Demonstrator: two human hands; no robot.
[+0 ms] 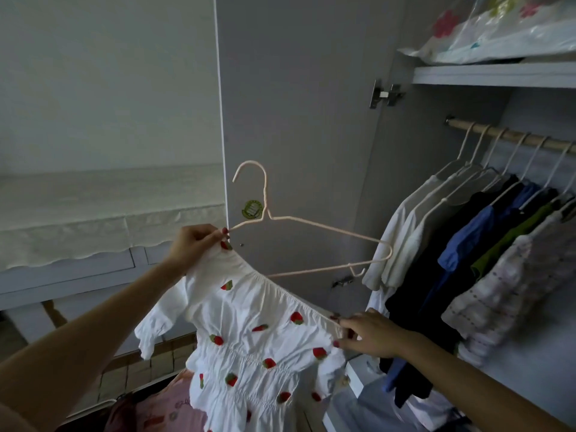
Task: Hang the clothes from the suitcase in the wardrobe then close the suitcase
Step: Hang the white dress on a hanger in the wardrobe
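A white dress with red strawberries (249,344) hangs stretched between my hands in front of the open wardrobe. My left hand (193,244) pinches one end of its elastic neckline together with the left end of a pale pink wire hanger (311,226). My right hand (371,335) pinches the other end of the neckline. The hanger's right arm sticks out above the neckline, outside the dress. Pink clothes (168,406) lie below, at the bottom edge; the suitcase itself is not clearly visible.
The wardrobe rail (514,137) at the right carries several hangers with white, black, blue, green and patterned garments (467,251). The open grey door (296,104) stands straight ahead. A shelf (492,74) above holds bagged bedding. A covered table (78,219) stands on the left.
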